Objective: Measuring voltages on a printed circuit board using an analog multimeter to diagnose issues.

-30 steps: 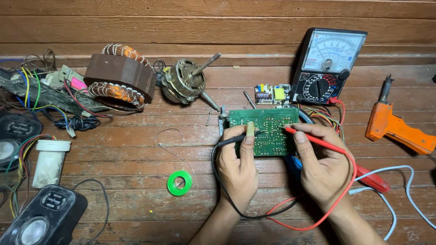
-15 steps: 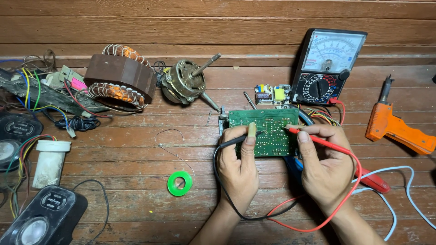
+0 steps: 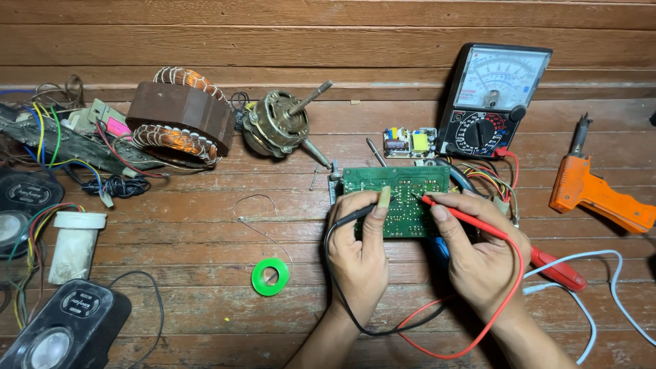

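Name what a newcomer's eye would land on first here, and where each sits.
At centre, the left hand and right hand press a black probe and a red probe onto a green circuit board. Behind it an analog multimeter leans against the wooden wall. Far left lies a copper-wound motor stator.

left: bare boards past green tape roll (image 3: pixel 270 277) | right: meter (image 3: pixel 493 101), leads crowd | front: motor (image 3: pixel 277 125)

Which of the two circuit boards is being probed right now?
The larger green board, under both hands; the small board with yellow parts lies untouched beside the meter.
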